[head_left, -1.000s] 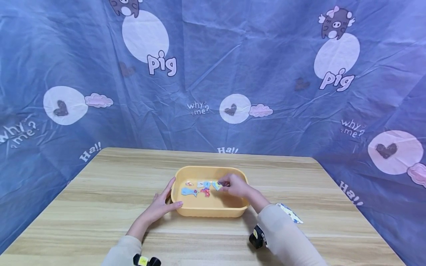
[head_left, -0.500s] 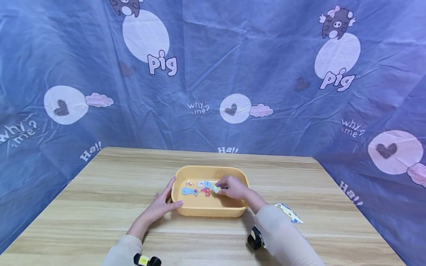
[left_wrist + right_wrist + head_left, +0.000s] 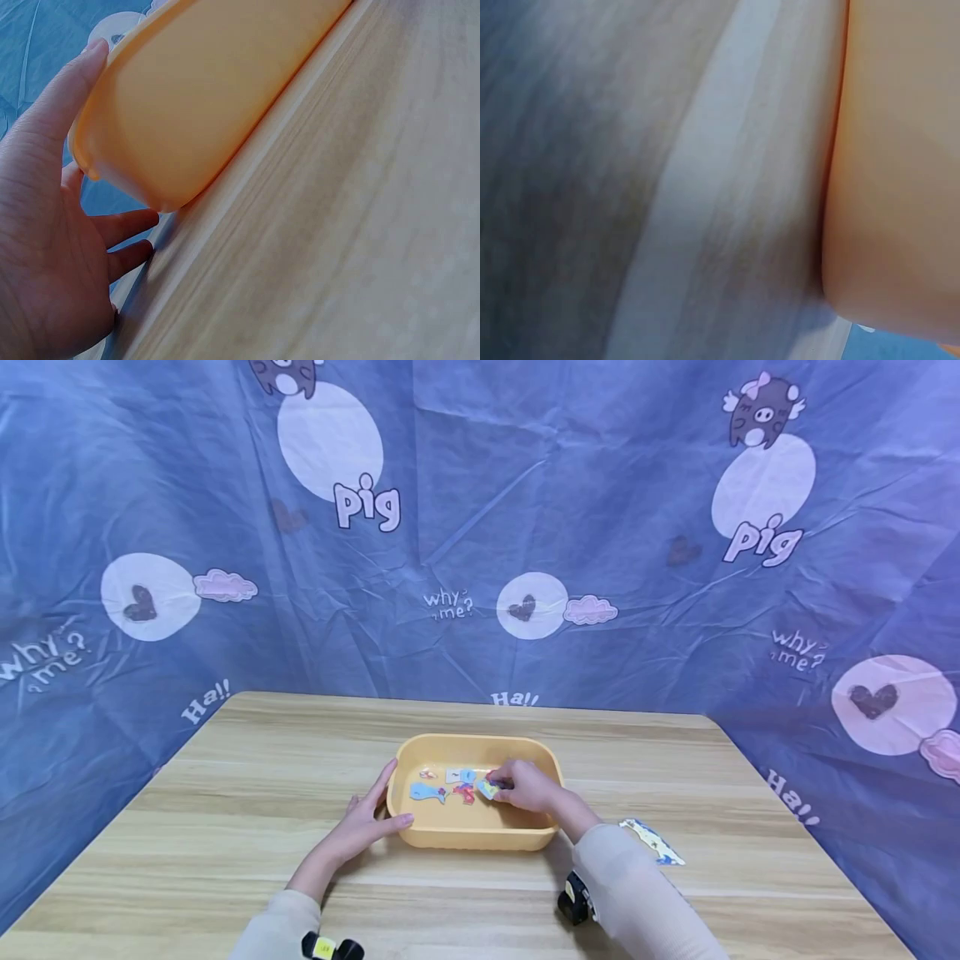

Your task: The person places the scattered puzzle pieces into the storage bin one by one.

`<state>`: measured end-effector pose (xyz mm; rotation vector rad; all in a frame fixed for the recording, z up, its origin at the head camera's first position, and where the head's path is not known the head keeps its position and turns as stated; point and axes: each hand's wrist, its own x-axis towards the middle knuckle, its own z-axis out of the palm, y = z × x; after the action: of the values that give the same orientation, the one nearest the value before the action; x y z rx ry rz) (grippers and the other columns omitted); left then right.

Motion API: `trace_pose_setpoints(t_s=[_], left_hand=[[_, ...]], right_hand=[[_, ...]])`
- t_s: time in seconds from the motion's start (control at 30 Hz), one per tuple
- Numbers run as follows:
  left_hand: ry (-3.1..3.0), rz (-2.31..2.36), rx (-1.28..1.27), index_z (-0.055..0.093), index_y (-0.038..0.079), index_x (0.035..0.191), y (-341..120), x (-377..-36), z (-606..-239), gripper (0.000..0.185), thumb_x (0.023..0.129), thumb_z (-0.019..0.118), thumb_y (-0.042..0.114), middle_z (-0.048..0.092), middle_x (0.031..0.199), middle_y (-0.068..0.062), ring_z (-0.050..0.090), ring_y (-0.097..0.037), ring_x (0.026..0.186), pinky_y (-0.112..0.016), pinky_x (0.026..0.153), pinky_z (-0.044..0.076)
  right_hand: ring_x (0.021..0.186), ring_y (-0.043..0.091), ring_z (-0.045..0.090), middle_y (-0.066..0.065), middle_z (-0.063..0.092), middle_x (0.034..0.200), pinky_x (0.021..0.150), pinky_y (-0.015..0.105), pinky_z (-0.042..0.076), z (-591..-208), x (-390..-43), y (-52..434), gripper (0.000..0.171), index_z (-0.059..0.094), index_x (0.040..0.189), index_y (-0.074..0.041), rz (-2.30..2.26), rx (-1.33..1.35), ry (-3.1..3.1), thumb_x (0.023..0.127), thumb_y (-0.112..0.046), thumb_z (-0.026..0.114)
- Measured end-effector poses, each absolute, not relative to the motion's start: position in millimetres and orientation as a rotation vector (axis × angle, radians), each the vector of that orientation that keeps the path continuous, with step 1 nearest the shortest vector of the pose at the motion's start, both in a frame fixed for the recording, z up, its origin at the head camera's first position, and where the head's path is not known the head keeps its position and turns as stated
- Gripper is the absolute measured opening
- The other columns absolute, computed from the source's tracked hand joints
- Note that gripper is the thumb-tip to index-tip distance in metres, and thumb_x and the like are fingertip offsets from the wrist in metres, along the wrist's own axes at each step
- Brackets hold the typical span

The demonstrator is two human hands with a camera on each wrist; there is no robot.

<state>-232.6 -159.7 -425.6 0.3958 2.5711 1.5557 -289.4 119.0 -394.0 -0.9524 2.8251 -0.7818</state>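
A yellow plastic tray (image 3: 480,839) stands on the wooden table with several small flat cutouts inside. My left hand (image 3: 366,818) spans its left end, thumb and fingers fairly straight against the rim; in the left wrist view the left hand (image 3: 56,247) shows its lower fingers spread beside the wall. My right hand (image 3: 528,787) reaches into the tray and pinches a blue and yellow flat cutout (image 3: 487,789). Left of it lie a red cutout (image 3: 464,793), a blue whale-shaped cutout (image 3: 426,791) and a white and blue cutout (image 3: 459,775). The right wrist view hides the right hand.
A blue, white and yellow patterned flat sheet (image 3: 654,842) lies on the table right of the tray, partly beside the right sleeve (image 3: 637,885). A small orange and white piece (image 3: 427,773) is at the tray's back left. Blue printed cloth (image 3: 465,527) hangs behind the table.
My right hand has shifted slightly left and nearer with the blue and yellow cutout, which is turned differently. A bit of red now shows by its fingers. The left hand and tray stay put.
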Motion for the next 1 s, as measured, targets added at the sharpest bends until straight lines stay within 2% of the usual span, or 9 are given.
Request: trace_pose_setpoints(t_s=[0.3, 0.67, 1.0], left_hand=[[2.539, 1.563, 0.380, 0.006, 0.015, 0.140, -156, -224, -408, 0.083, 0.079, 0.062, 0.023, 0.020, 0.137, -0.018, 0.012, -0.028, 0.126, -0.051, 0.095, -0.015], [2.562, 1.560, 0.389, 0.006, 0.024, 0.140, -160, -234, -427, 0.086, 0.077, 0.063, 0.033, 0.021, 0.138, -0.014, 0.013, -0.025, 0.127, -0.049, 0.095, -0.017], [2.576, 1.550, 0.388, 0.005, 0.024, 0.140, -160, -235, -429, 0.086, 0.077, 0.063, 0.034, 0.020, 0.138, -0.014, 0.013, -0.026, 0.127, -0.049, 0.095, -0.016]], right_hand=[[0.082, 0.021, 0.053, 0.010, 0.060, 0.089, 0.074, 0.034, 0.043, -394, -289, 120, 0.020, 0.065, 0.092, 0.001, -0.682, -1.033, 2.842, 0.073, -0.003, 0.066], [0.083, 0.020, 0.051, 0.008, 0.057, 0.090, 0.074, 0.034, 0.043, -395, -290, 119, 0.020, 0.064, 0.093, 0.000, -0.637, -1.023, 2.829, 0.073, -0.003, 0.066], [0.081, 0.020, 0.049, 0.008, 0.056, 0.088, 0.072, 0.032, 0.042, -395, -288, 120, 0.017, 0.065, 0.088, -0.001, -0.581, -1.101, 2.837, 0.072, -0.005, 0.067]])
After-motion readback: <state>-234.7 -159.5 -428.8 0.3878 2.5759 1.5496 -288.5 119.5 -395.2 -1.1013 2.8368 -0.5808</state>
